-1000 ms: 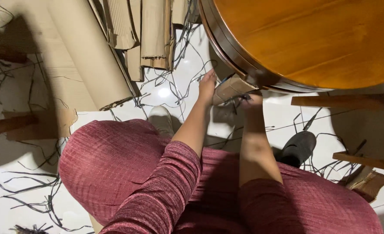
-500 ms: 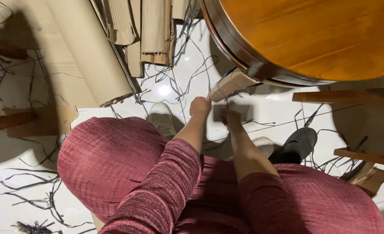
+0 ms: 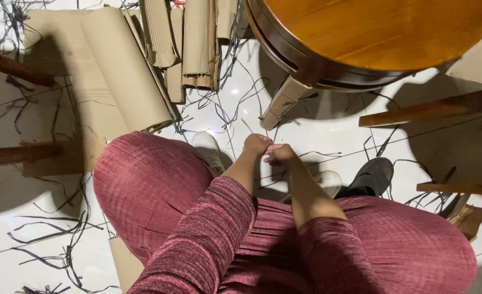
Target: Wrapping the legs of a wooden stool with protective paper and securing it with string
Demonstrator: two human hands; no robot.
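Note:
My left hand [image 3: 256, 144] and my right hand [image 3: 281, 154] are both closed into fists and pressed together above the white tiled floor, just past my knees. I cannot tell whether anything thin is pinched between them. A short way beyond the hands stands a table leg wrapped in brown cardboard [image 3: 284, 103], slanting up under the round wooden table [image 3: 382, 32]. Neither hand touches the leg. My arms wear dark red ribbed sleeves.
Rolled and folded cardboard sheets [image 3: 126, 71] lie at the upper left. Thin black strips [image 3: 50, 228] litter the floor. Wooden bars [image 3: 426, 111] lie at the right, reddish bars [image 3: 12, 155] at the left. A black shoe [image 3: 371, 177] and white shoes [image 3: 205, 144] are near my knees.
Both hands have drawn back from the cardboard-wrapped leg toward my knees and closed together. The view has shifted slightly, so the table sits higher in the frame.

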